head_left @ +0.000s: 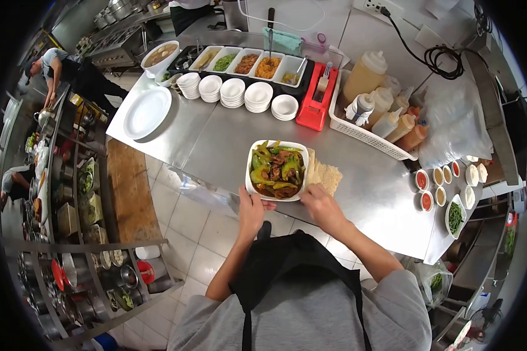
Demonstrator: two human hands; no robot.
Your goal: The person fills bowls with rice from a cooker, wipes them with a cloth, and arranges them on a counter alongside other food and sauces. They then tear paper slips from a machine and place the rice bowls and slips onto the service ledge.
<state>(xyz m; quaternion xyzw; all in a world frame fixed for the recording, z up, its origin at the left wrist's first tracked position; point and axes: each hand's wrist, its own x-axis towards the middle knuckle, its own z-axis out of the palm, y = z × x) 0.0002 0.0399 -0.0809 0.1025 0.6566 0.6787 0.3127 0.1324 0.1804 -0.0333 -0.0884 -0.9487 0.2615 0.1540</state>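
Observation:
A white square bowl (305, 153) of stir-fried meat and green vegetables (278, 169) stands near the front edge of the steel counter. My left hand (253, 209) grips its lower left corner, thumb along the side and fingers reaching beneath the front edge. At the lower right corner is my right hand (324, 206), its fingers curled closed against a beige cloth (328, 175). That cloth lies crumpled against the bowl's right side. My right fingertips are partly hidden.
Stacked small white dishes (257, 95) line the back, before tubs of toppings (246, 63). A red dispenser (317, 99) and a white basket (363, 133) of squeeze bottles stand behind right. Sauce cups (426, 201) sit far right, a white plate (148, 113) left. A co-worker (64, 73) bends at far left.

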